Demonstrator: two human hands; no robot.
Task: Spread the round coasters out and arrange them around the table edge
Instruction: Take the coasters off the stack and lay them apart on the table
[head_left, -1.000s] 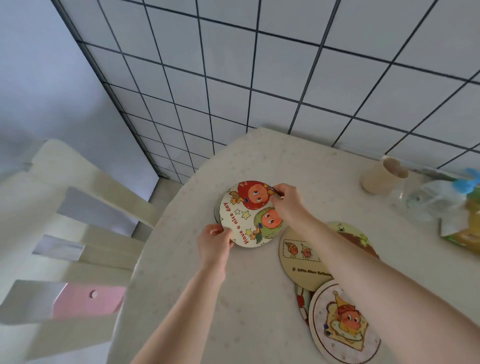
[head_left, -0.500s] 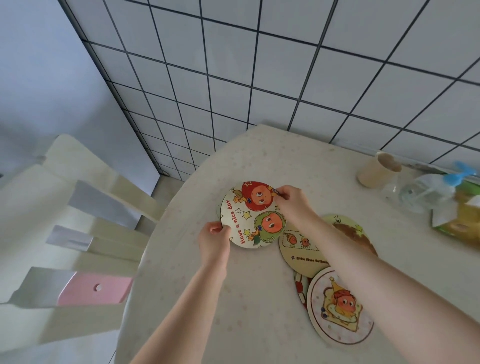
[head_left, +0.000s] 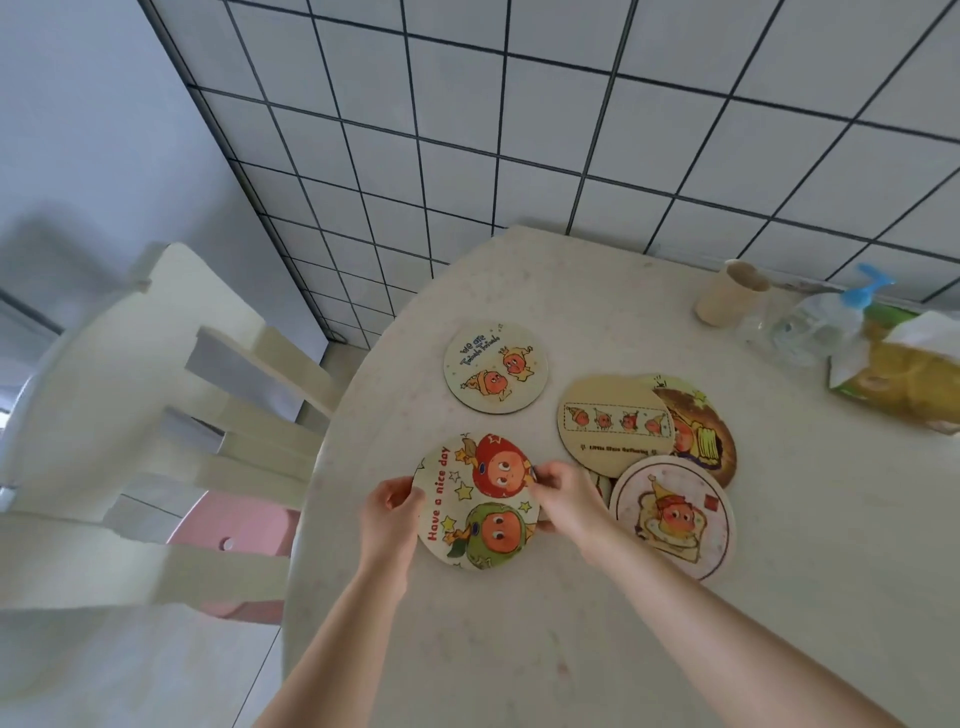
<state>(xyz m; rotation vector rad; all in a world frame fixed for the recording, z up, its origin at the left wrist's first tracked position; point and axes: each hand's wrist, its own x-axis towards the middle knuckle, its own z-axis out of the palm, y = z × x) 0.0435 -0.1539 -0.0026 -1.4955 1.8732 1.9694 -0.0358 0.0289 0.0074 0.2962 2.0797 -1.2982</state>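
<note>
Both hands hold the "Have a nice day" coaster (head_left: 480, 501) near the table's left edge: my left hand (head_left: 390, 512) grips its left rim and my right hand (head_left: 563, 496) pinches its right rim. Beyond it a "We are" coaster (head_left: 496, 366) lies alone, flat on the table. To the right sits an overlapping pile: a coaster with a row of small figures (head_left: 613, 423) on top of a dark brown one (head_left: 701, 431), and a toast-picture coaster (head_left: 675, 514) in front. Another coaster is mostly hidden under the pile.
The pale round table (head_left: 571, 623) stands against a white tiled wall. A paper cup (head_left: 730, 293), a clear bottle with a blue pump (head_left: 826, 317) and a yellow-green packet (head_left: 904, 374) stand at the back right. A white chair with a pink seat (head_left: 234, 525) is at the left.
Both hands have pulled the "Have a nice day" coaster toward me along the left edge. The "We are" coaster that lay beneath it is now uncovered and stays where it was.
</note>
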